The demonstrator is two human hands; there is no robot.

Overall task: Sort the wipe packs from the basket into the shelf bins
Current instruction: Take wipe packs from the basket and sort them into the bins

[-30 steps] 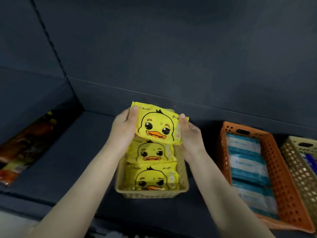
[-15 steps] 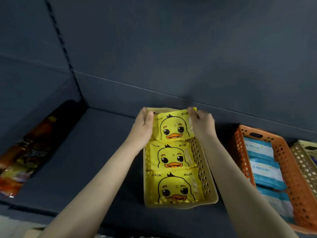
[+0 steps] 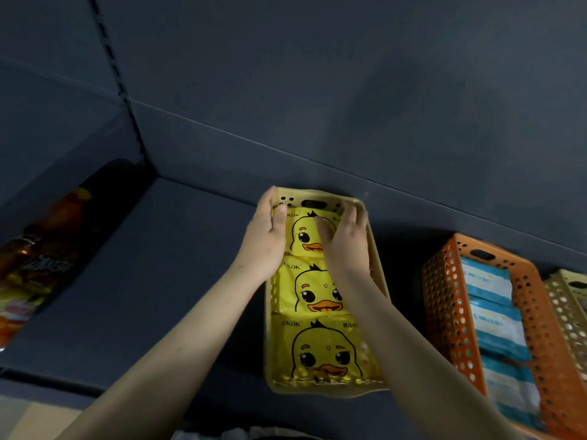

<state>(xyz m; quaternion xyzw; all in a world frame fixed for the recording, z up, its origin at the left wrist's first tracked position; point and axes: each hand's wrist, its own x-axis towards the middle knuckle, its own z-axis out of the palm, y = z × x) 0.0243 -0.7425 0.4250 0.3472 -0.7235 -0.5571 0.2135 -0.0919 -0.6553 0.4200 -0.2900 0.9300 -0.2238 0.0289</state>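
A yellow perforated bin (image 3: 319, 389) stands on the dark shelf and holds three yellow duck-print wipe packs in a row. The back pack (image 3: 304, 239) lies flat at the bin's far end. My left hand (image 3: 266, 238) lies along that pack's left edge with straight fingers, its thumb resting on the pack's corner. My right hand (image 3: 347, 241) presses flat on the pack's right half and hides it. The middle pack (image 3: 305, 293) and the front pack (image 3: 320, 354) lie untouched below my hands.
An orange perforated bin (image 3: 443, 296) with blue-and-white wipe packs (image 3: 489, 282) stands to the right, with a beige bin (image 3: 567, 308) beyond it. Orange snack bags (image 3: 31, 265) lie on the shelf's left side. The shelf's back wall rises just behind the yellow bin.
The duck pack, held above the bin a second ago, has gone down into the far end. My hands have shifted from holding its edges to lying on it.
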